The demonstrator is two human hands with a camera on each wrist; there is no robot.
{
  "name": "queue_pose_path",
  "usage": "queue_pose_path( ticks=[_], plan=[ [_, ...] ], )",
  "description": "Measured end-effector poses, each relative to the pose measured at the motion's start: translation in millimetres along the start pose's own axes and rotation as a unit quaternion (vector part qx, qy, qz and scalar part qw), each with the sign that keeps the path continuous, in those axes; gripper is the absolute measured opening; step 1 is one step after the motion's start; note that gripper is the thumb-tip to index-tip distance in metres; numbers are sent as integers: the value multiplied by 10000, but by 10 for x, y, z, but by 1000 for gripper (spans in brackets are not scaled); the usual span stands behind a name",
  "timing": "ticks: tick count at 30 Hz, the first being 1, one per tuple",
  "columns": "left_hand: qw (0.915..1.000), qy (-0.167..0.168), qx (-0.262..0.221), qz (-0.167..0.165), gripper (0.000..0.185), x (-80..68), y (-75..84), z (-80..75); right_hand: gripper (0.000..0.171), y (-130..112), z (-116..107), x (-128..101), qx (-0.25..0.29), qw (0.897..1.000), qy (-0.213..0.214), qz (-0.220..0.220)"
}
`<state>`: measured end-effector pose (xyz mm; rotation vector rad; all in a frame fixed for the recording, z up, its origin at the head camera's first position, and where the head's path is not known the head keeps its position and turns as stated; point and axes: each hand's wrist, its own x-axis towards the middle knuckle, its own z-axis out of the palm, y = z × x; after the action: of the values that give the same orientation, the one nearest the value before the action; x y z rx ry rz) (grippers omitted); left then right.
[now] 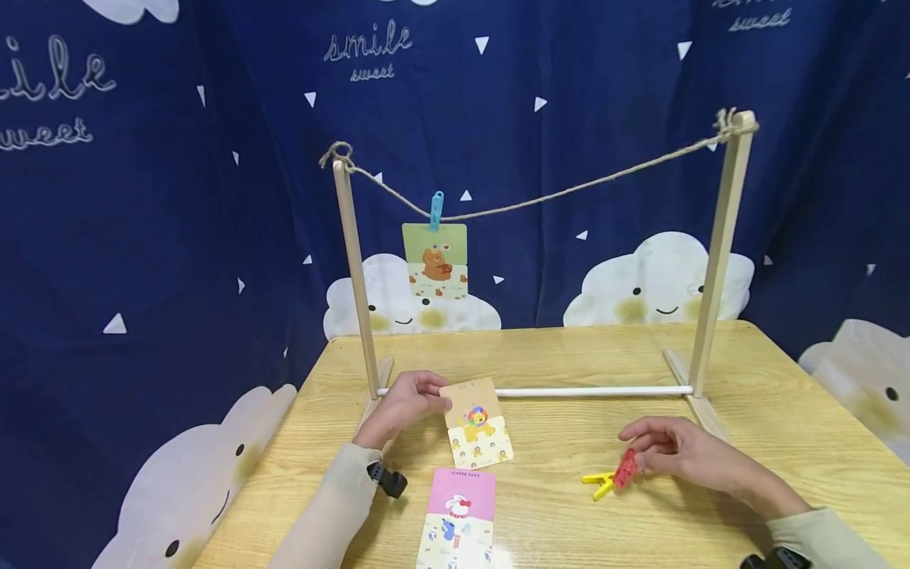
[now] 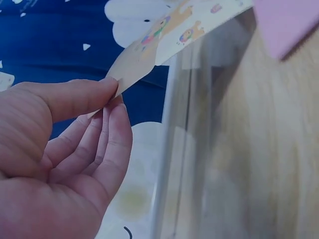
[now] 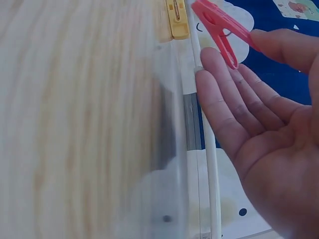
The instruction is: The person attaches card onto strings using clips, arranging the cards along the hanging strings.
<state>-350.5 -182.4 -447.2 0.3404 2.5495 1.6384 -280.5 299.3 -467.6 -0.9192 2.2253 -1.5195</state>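
Between thumb and fingers my left hand [image 1: 408,407] pinches the left edge of a tan card with a lion [image 1: 478,425], lifted off the table. My right hand [image 1: 686,454] holds a red clothespin [image 1: 626,468] by its handle ends, thumb against fingertips, as the right wrist view also shows. Close by it lies a yellow clothespin [image 1: 599,484] on the table. A pink card with a white animal [image 1: 458,518] lies below the lion card. Behind, a green card with a bear [image 1: 436,261] hangs from a twine line [image 1: 569,191] by a blue clothespin [image 1: 437,209].
The twine is tied between a left wooden post [image 1: 357,276] and a right wooden post [image 1: 721,257], sagging toward the left. A white rod [image 1: 593,392] joins the posts low down. All stands on a wooden table [image 1: 547,521] before a dark blue curtain [image 1: 512,142].
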Motion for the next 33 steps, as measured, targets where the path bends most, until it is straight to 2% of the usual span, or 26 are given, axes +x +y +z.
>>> queue_pose_path(
  ticks=[9,12,15,21,27,33],
  plan=[
    [9992,9,-209,335,23,11,146,-3,34,-98,4,6,-670,9945,766,264],
    [9989,81,-214,420,22,20,183,10,34,-126,2,25,-789,9914,1017,224],
    [9984,120,-267,488,21,20,234,21,31,-147,5,42,-854,9889,1214,5],
    [9964,28,-607,587,18,18,338,25,27,-215,23,53,-910,9852,1425,-285],
    [9968,218,-478,597,18,17,438,11,25,-328,25,82,-941,9834,1533,-252],
    [9954,379,-487,736,18,56,577,27,19,-458,40,112,-1345,9749,1767,-143]
  ],
)
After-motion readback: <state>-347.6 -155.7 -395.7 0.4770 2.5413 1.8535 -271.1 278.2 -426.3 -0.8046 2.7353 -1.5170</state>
